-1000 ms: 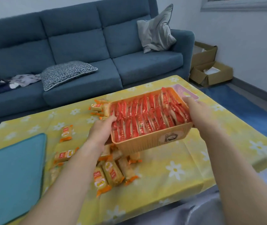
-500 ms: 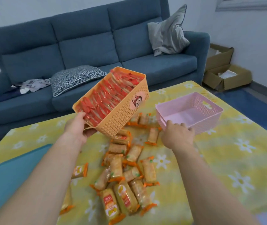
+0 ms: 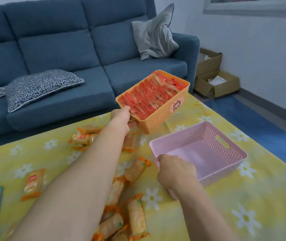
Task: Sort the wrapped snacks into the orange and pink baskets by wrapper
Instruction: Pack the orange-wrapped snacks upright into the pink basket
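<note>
Grips: left hand [image 3: 121, 116] on lattice-walled orange basket [image 3: 163, 120], right hand [image 3: 177, 171] on pink basket [image 3: 208, 138]

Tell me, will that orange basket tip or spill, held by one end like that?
Probably end-heavy: the left hand grips only the near end of the orange basket, full of red-wrapped snacks. It looks stiff, showing no sag while tilted. Tightly packed, the snacks likely won't slide out.

Blue three-seat sofa [image 3: 60, 49] against the back wall, with a grey cushion [image 3: 154, 33] and a herringbone cushion [image 3: 41, 86] on it. Open cardboard boxes [image 3: 215, 80] beside its right arm. White wall [image 3: 260, 49], blue rug [image 3: 260, 122]. Yellow daisy tablecloth [image 3: 208, 214] in the foreground.
</note>
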Demonstrator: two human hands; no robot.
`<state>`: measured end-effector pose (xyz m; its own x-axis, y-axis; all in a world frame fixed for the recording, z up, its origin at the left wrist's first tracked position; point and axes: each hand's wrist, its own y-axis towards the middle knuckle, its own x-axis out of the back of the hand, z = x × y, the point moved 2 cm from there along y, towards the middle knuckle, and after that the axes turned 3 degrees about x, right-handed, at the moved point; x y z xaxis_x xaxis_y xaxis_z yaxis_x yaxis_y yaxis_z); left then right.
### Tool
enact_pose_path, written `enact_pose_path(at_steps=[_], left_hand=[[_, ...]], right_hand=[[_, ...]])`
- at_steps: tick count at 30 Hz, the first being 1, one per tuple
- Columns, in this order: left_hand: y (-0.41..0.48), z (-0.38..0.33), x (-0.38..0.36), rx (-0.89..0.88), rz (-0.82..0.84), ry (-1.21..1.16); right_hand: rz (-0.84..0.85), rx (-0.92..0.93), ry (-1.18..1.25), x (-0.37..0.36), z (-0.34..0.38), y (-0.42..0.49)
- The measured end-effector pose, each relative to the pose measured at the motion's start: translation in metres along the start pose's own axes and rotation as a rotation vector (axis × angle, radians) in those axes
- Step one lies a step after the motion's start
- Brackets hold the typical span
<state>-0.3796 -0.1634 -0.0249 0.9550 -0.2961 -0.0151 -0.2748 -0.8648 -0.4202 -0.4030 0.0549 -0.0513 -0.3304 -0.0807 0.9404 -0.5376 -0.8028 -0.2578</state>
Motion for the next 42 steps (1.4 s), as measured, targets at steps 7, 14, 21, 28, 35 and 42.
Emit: enact_pose_path(at_steps=[7,14,21,28,35,42], left_hand=[[0.032,0.044,-0.024,0.067,0.035,0.166],[0.012,0.059,0.005,0.082,0.119,0.199],[-0.065,0.058,0.114,-0.319,0.091,0.736],[-0.177,0.126,0.259,-0.361,-0.086,0.983],[-0.231,0.189,0.275,-0.166,-0.063,1.057],[-0.244,0.21,0.253,-0.122,-0.008,1.088]], right_hand=[[-0.045,-0.022,0.141,0.001,0.0,0.011],[0.024,0.041,0.217,-0.002,0.017,0.009],[-0.272,0.128,0.395,0.009,0.064,-0.01],[0.13,0.17,0.082,-0.058,0.09,-0.04],[0.088,0.11,-0.001,-0.088,0.083,-0.072],[-0.086,0.05,0.362,-0.058,0.08,-0.094]])
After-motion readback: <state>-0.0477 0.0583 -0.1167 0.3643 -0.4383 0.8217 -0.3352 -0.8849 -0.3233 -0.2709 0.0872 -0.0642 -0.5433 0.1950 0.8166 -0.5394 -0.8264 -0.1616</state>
